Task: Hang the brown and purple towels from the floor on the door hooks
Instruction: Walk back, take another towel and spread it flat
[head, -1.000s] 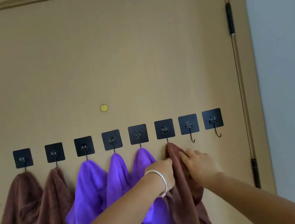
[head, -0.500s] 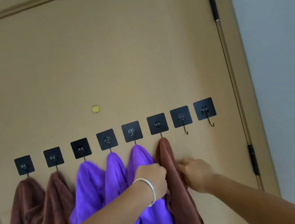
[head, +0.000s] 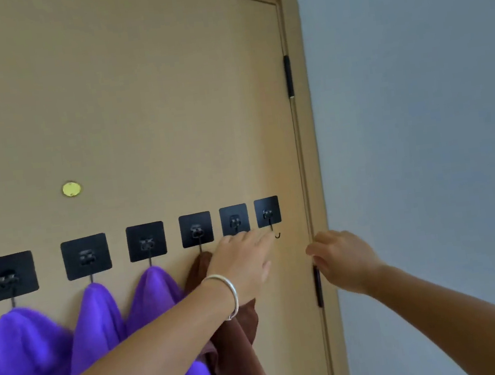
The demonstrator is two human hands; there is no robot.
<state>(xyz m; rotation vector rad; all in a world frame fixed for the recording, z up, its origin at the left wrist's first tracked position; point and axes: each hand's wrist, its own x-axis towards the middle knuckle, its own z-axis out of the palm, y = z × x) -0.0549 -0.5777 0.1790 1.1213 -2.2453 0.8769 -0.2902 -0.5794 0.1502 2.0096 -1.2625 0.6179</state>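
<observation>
1. Head view, progress. Six black adhesive hook plates show in a row across the door. Three purple towels hang from the three plates nearest the door's left side. A brown towel hangs from the fourth hook, next toward the hinge edge.
2. The fifth hook and the sixth hook, nearest the hinge edge, carry nothing. The floor is out of view, so whether any towels remain there cannot be told. Judgement: the task is well advanced; the two bare hooks suggest up to two hangings may remain.
3. Hands. The left hand, wearing a silver bracelet, lies flat with fingers straight against the door, across the lower part of the fifth plate, its fingertips reaching toward the sixth hook. It holds nothing. The right hand hangs loosely curled and empty, in front of the door's hinge edge, apart from the towels.
4. Surface. The door is plain tan, with a small brass disc above the hook row. Two black hinges sit on its right edge.
5. Room. A pale grey-blue wall adjoins the door frame on the right.
</observation>
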